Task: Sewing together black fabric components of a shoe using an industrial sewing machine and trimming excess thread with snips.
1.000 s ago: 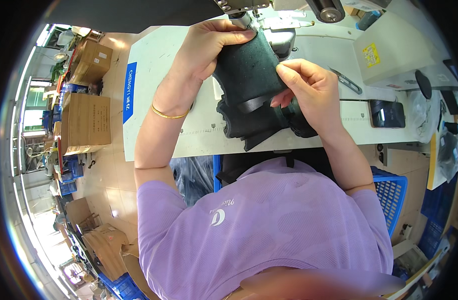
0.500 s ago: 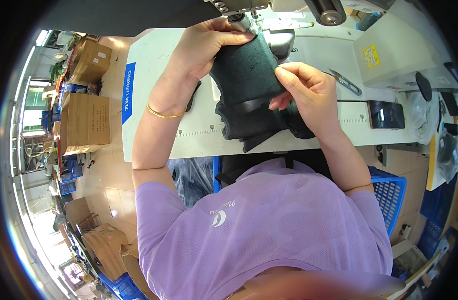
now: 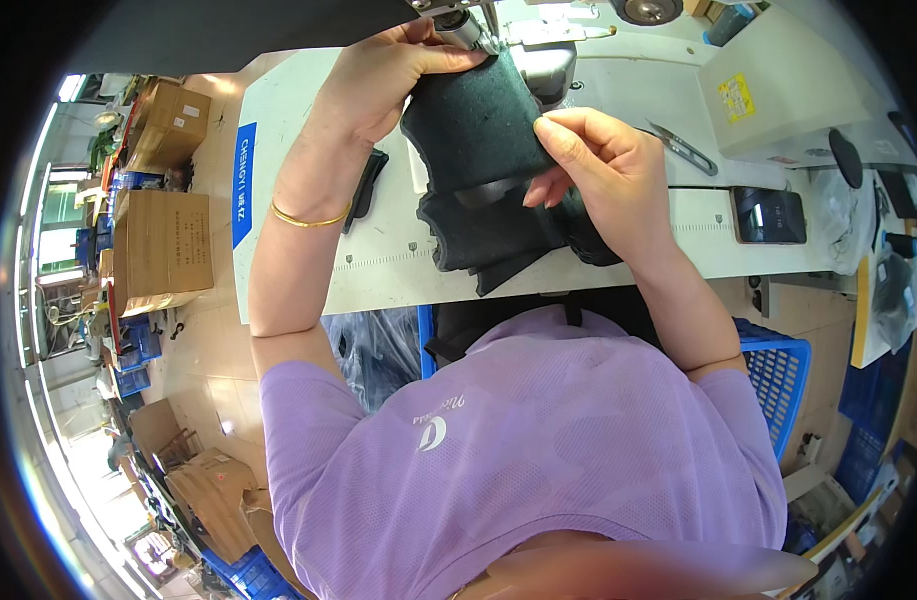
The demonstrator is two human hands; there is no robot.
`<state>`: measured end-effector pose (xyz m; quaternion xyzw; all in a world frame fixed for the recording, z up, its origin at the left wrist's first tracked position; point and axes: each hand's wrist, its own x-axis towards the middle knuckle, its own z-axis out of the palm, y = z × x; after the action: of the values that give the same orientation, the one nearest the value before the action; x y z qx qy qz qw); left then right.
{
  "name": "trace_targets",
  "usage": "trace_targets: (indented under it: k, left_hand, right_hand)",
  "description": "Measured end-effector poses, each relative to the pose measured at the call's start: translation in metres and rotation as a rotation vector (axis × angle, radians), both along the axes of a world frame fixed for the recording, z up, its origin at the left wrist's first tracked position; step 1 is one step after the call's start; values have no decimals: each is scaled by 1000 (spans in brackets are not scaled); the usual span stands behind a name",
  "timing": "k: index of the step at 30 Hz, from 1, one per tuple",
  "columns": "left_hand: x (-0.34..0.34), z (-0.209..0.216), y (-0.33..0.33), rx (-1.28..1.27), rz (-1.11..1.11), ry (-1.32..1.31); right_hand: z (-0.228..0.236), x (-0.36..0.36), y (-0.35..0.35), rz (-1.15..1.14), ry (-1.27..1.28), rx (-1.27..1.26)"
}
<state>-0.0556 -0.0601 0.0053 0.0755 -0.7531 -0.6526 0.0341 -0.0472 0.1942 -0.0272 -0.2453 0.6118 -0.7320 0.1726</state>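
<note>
A dark green-black piece of fabric (image 3: 474,125) runs from the sewing machine's presser foot (image 3: 489,42) down toward me. My left hand (image 3: 389,80) pinches its upper left edge close beside the foot; some of its fingers are hidden behind the machine head. My right hand (image 3: 604,165) grips the right edge between thumb and fingers, nearer to me. Below the held part, more dark fabric (image 3: 494,235) lies folded in layers, reaching the table's front edge.
The white sewing table (image 3: 379,285) carries thread snips (image 3: 684,148) and a black phone-like device (image 3: 769,215) at right. A small black object (image 3: 366,190) lies by my left forearm. A blue basket (image 3: 779,380) stands at my right, cardboard boxes (image 3: 164,245) at far left.
The view has shifted slightly, so the table and hands sit a little differently. Both hands keep their hold on the fabric, and more of the small black object shows beside my left forearm.
</note>
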Motion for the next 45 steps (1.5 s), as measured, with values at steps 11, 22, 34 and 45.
trace_targets:
  k: [11, 22, 34, 45]
  left_hand:
    - [1, 21, 3, -123, -282, -127]
    - [8, 29, 27, 33, -172, -79]
    - [-5, 17, 11, 134, -196, -83]
    - [-21, 11, -2, 134, -188, -76]
  right_hand:
    - [1, 4, 8, 64, -36, 34]
    - [0, 7, 6, 51, -61, 8]
    - [4, 7, -1, 26, -36, -30]
    - [1, -3, -9, 35, 5, -75]
